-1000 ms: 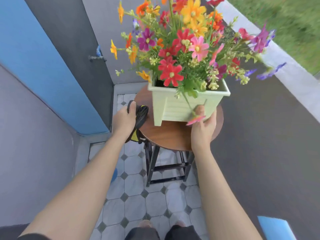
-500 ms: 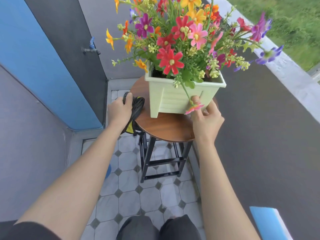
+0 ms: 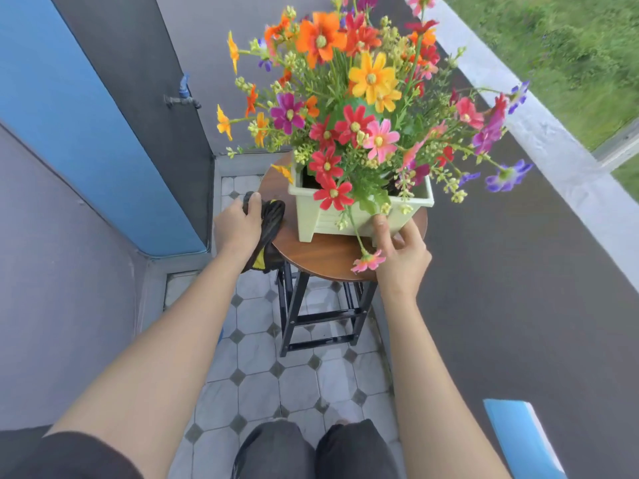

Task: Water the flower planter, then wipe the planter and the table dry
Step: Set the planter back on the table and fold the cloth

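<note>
A pale green rectangular planter (image 3: 330, 221) full of red, orange, pink and purple flowers (image 3: 356, 108) stands on a small round wooden table (image 3: 321, 255) with black legs. My left hand (image 3: 238, 224) grips a dark cloth with yellow patches (image 3: 268, 233) at the table's left edge; part of the cloth hangs over the rim. My right hand (image 3: 403, 252) is at the planter's front right corner, fingers spread, fingertips touching its wall. A drooping pink flower (image 3: 368, 262) lies against that hand.
A tap (image 3: 181, 98) sticks out of the dark wall at the back left. Grey and white tiles (image 3: 262, 382) cover the narrow floor. A low balcony wall (image 3: 539, 236) runs along the right, grass beyond. A blue object (image 3: 522, 440) is at lower right.
My right hand slid from flat against the planter's front to its right corner, fingers now spread. My left hand stayed on the cloth. The view tilted back a little.
</note>
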The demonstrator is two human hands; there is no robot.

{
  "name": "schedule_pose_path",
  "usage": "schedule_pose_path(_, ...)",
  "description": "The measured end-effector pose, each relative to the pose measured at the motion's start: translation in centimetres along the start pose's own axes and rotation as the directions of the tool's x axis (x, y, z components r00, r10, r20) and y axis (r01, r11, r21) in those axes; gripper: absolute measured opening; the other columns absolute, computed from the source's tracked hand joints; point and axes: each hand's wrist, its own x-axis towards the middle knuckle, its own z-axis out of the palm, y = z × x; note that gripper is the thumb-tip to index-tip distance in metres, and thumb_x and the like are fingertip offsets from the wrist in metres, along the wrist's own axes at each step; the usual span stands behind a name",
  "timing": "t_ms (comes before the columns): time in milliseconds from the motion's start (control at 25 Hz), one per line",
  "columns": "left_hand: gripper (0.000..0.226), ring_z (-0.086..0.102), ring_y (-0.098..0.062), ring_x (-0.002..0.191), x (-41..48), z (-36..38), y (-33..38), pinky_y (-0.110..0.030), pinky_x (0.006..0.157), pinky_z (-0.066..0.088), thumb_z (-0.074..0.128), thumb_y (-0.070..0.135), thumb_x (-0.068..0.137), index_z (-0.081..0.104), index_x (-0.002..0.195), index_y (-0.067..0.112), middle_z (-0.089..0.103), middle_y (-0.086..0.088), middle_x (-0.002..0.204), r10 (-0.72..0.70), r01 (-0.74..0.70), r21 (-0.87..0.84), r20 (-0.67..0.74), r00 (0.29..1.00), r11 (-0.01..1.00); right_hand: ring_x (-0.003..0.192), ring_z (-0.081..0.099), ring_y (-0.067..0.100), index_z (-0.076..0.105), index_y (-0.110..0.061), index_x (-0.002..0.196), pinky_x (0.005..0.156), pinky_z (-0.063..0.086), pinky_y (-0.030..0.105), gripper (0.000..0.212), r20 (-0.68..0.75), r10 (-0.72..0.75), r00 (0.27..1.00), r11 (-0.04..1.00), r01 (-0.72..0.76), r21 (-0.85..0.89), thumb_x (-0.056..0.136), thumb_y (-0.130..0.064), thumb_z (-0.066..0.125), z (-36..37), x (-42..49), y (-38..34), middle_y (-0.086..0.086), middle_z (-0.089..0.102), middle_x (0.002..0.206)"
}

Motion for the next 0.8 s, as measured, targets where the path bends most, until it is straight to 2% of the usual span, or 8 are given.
schedule_pose_path(80,0.059,0.056,-0.040,0.095,-1.3,-1.2,-0.6,-0.037,0.067,0.035,0.033,0.046,0.097,0.060,0.094,-0.007,0.062,-0.024,0.090,-0.062,0.062,0.007,0.005,0.998,0.998,0.077,0.058,0.001,0.060,-0.024,0.115,0.073,0.042,0.016,0.039,-0.062,0.096,0.993,0.995,-0.097,-0.020,0.082,-0.046,0.063,-0.2,-2.2,-0.3,-0.016,0.064,0.084)
schedule_pose_path(160,0.058,0.055,-0.040,0.098,-3.3,-3.6,-1.5,-0.038,0.070,0.037,0.034,0.047,0.097,0.060,0.099,-0.005,0.062,-0.024,0.097,-0.127,0.126,0.021,0.043,0.991,0.992,0.096,0.061,0.008,0.053,-0.017,0.125,0.081,0.043,0.015,0.045,-0.087,0.186,0.979,0.980,-0.192,-0.057,0.086,-0.035,0.063,-0.2,-6.0,-1.1,-0.006,0.064,0.111)
schedule_pose_path(280,0.055,0.057,-0.039,0.096,-5.9,-8.9,-3.0,-0.042,0.076,0.043,0.035,0.047,0.097,0.060,0.097,-0.002,0.063,-0.025,0.101,-0.183,0.186,-0.027,0.092,0.979,0.982,0.085,0.061,0.008,0.060,-0.015,0.107,0.080,0.052,0.029,0.019,0.099,0.262,0.960,0.956,-0.244,-0.160,0.089,-0.021,0.057,1.3,-12.1,-4.0,0.000,0.066,0.100)
schedule_pose_path(400,0.048,0.059,-0.034,0.091,-6.8,-15.1,-3.3,-0.037,0.073,0.042,0.039,0.045,0.097,0.061,0.087,0.003,0.065,-0.017,0.092,-0.257,0.271,-0.139,0.108,0.960,0.953,0.074,0.057,0.000,0.065,-0.015,0.105,0.069,0.045,0.015,0.019,0.453,0.215,0.865,0.972,-0.146,-0.181,0.091,-0.016,0.052,4.5,-15.4,-8.7,-0.001,0.069,0.092)
schedule_pose_path(480,0.040,0.058,-0.027,0.090,-6.9,-20.0,-2.0,-0.033,0.074,0.041,0.042,0.043,0.097,0.060,0.090,0.008,0.063,-0.009,0.091,-0.306,0.320,-0.278,0.094,0.947,0.906,0.082,0.060,0.006,0.061,-0.015,0.115,0.067,0.040,0.010,0.026,0.603,0.195,0.773,0.979,-0.114,-0.171,0.094,-0.023,0.048,6.8,-15.9,-13.7,-0.001,0.066,0.099)
schedule_pose_path(640,0.034,0.060,-0.019,0.092,-6.0,-28.0,1.0,-0.036,0.083,0.049,0.047,0.048,0.094,0.049,0.099,0.014,0.061,-0.005,0.097,-0.320,0.342,-0.535,0.137,0.937,0.773,0.105,0.058,0.011,0.050,-0.015,0.130,0.093,0.044,0.025,0.043,0.736,0.229,0.637,0.968,-0.231,-0.102,0.095,-0.041,0.042,10.5,-15.3,-22.6,-0.001,0.060,0.120)
schedule_pose_path(720,0.036,0.062,-0.020,0.094,-5.2,-30.3,2.8,-0.040,0.087,0.051,0.046,0.051,0.093,0.048,0.098,0.016,0.061,-0.007,0.099,-0.266,0.308,-0.589,0.159,0.951,0.748,0.098,0.061,0.012,0.055,-0.012,0.125,0.096,0.050,0.035,0.042,0.813,0.192,0.550,0.949,-0.316,-0.010,0.094,-0.039,0.047,11.2,-14.4,-25.6,0.007,0.066,0.115)
schedule_pose_path(800,0.041,0.059,-0.023,0.102,-4.3,-32.0,5.7,-0.047,0.094,0.048,0.042,0.054,0.093,0.048,0.100,0.014,0.056,-0.006,0.102,-0.211,0.251,-0.606,0.138,0.968,0.755,0.094,0.063,0.016,0.057,-0.010,0.120,0.091,0.054,0.035,0.034,0.835,0.174,0.522,0.870,-0.479,0.118,0.092,-0.029,0.055,10.7,-13.2,-28.1,0.016,0.067,0.112)
